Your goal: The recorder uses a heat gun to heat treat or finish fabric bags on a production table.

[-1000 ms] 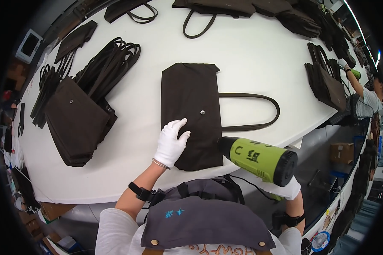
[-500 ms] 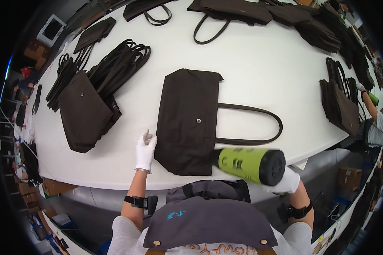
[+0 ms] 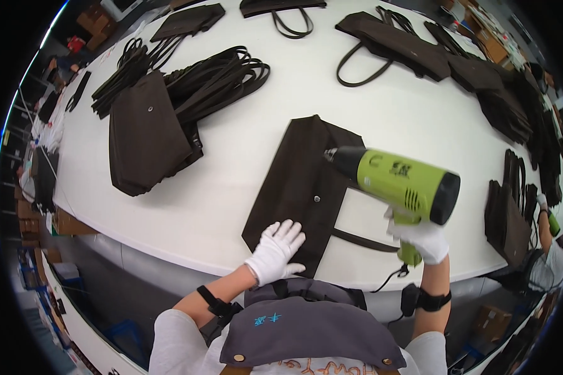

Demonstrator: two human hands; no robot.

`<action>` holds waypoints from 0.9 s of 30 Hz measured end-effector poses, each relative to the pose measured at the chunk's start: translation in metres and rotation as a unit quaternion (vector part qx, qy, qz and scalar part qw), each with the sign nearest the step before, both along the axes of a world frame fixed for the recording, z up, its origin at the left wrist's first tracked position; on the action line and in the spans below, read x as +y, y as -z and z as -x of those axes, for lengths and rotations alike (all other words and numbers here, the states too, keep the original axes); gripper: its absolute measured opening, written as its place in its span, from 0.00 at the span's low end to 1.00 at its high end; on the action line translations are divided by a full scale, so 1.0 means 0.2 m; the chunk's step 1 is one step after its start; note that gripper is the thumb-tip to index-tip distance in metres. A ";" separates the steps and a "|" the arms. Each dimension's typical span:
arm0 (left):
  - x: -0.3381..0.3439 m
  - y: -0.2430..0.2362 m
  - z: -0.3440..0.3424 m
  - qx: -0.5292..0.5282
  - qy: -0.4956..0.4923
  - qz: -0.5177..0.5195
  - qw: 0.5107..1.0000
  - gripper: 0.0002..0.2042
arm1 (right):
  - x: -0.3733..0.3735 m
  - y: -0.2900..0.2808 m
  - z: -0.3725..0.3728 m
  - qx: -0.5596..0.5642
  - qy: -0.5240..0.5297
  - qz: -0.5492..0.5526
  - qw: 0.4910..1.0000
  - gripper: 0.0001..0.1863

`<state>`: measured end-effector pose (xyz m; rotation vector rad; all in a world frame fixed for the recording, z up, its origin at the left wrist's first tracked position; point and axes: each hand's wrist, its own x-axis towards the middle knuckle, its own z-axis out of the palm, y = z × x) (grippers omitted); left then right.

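My right hand [image 3: 426, 240], in a white glove, grips the handle of a green heat gun [image 3: 406, 181] with a black nozzle and black rear cap. The nozzle points left, above the upper part of a dark brown tote bag [image 3: 294, 172]. That bag lies flat on the table, a round metal snap near its middle and its strap reaching right under the heat gun. My left hand [image 3: 276, 252], gloved in white too, rests with fingers spread on the bag's lower part. A cord hangs from the bottom of the heat gun's handle.
The white table [image 3: 187, 219] carries a thick stack of brown bags [image 3: 147, 134] with looped straps on the left. More bags [image 3: 394, 47] lie along the far edge, and another pile [image 3: 507, 219] sits at the right. A co-worker's gloved hand [image 3: 541, 200] shows at the far right.
The heat gun has risen from the bag's lower right corner to above its upper part. My left hand has moved from beside the bag onto it. The view and the bag have turned somewhat.
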<state>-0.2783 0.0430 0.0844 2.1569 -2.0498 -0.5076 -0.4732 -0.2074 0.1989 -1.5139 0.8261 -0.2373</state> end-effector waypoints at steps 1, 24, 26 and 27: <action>0.01 0.06 0.04 -0.034 0.019 -0.011 0.999 0.34 | 0.04 -0.05 0.01 0.027 -0.012 -0.028 0.999 0.19; -0.46 0.19 -0.39 0.024 0.110 0.078 0.991 0.37 | 0.20 -0.05 -0.09 0.075 0.089 0.023 0.993 0.17; -0.42 0.19 -0.42 0.019 0.118 0.090 0.989 0.38 | 0.19 -0.08 -0.12 0.070 0.064 -0.040 0.995 0.17; -0.47 0.21 -0.48 0.015 0.112 0.100 0.988 0.38 | 0.19 -0.07 -0.14 0.072 0.062 -0.042 0.995 0.17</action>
